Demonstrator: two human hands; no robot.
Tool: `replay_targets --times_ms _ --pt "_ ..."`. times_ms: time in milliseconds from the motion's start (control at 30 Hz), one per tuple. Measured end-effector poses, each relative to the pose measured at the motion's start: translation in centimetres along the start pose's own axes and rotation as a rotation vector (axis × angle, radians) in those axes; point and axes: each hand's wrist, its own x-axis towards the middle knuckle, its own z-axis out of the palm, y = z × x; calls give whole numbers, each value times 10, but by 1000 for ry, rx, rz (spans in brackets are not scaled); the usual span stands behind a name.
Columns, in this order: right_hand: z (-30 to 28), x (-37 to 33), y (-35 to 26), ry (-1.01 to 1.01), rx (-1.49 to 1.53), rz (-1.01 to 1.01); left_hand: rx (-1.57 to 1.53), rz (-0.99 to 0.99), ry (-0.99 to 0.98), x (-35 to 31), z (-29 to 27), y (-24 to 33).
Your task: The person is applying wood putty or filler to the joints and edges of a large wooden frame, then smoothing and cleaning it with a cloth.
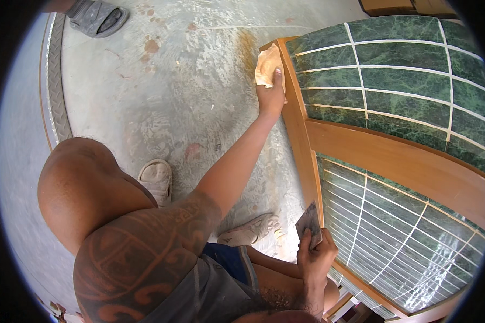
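A tan cloth [266,65] is pressed against the wooden door frame [296,129] by the closed left hand [271,98]; grey sandpaper [309,222] is gripped by the right hand [317,254].

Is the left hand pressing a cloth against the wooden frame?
Yes, the left hand presses a tan cloth against the wooden frame at its far corner.

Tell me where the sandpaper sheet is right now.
The sandpaper sheet is low centre-right, pinched in the right hand against the wooden frame edge.

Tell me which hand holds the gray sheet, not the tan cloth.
The right hand, low on the wooden frame, pinches the gray sandpaper; the left hand presses the tan cloth up top.
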Motion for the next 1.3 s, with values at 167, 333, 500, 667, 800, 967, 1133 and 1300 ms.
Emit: replay_targets --times_ms 167,333,500,667,800,967,1133,1300 --pt "4 1 5 16 13 57 112 177 -120 -3 1 -18" --pt "4 0 10 3 17 59 155 295 -59 18 14 9" --pt "7 3 13 -14 -6 24 240 396 12 8 11 -5" --pt "0 7 14 -33 12 60 284 331 -41 23 18 1" --pt "5 9 13 42 -7 -8 255 462 -11 11 19 -19" --pt "2 11 14 -10 -7 9 260 442 -67 22 20 -11" --pt "12 14 15 -56 23 36 232 595 -29 3 10 -26" --pt "13 22 17 -46 -43 -15 247 521 -57 18 18 -20"
